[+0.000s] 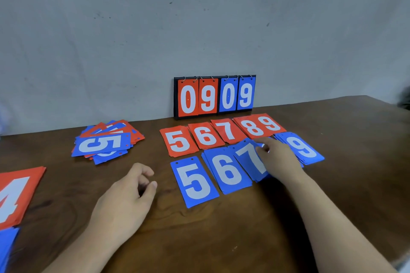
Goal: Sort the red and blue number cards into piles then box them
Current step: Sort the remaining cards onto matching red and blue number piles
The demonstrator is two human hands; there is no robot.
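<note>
Head view: right hand (278, 157) lies palm down on the blue row, fingertips bent onto the pile hidden between the blue 7 pile (246, 157) and the blue 9 pile (304, 147); cannot tell if it pinches a card or only presses; left hand (124, 197) rests on the tabletop (221, 239) near the blue 5 card (195, 182), fingers loosely curled, holding nothing. Blue 6 pile (226, 170) sits between the 5 and the 7, edges overlapping the 7. Behind them a red row (227, 131) runs 5 to 9 toward the back edge, cards touching or overlapping. Scoreboard (214, 95) stands at the back edge against the wall, showing 0909. Mixed heap (104, 142) of red and blue cards lies toward the back-left, unsorted; red 4 pile (15, 195) and a blue stack (6, 246) are cut off at the left edge. No box in view.

Handling, as judgement: cards look thin, light, fairly stiff and slick, likely plastic sheet; two punched holes on one short side; nothing fragile. Piles are fanned and will likely skid apart if pushed from one side. A single card lying flat gives little to grip; better to slide it or lift a corner with a fingertip, then pinch across the short side. For a pile, square it first, then clamp the two long sides between thumb and fingers. Sorting looks well under way; heap not yet sorted, boxing not begun.
</note>
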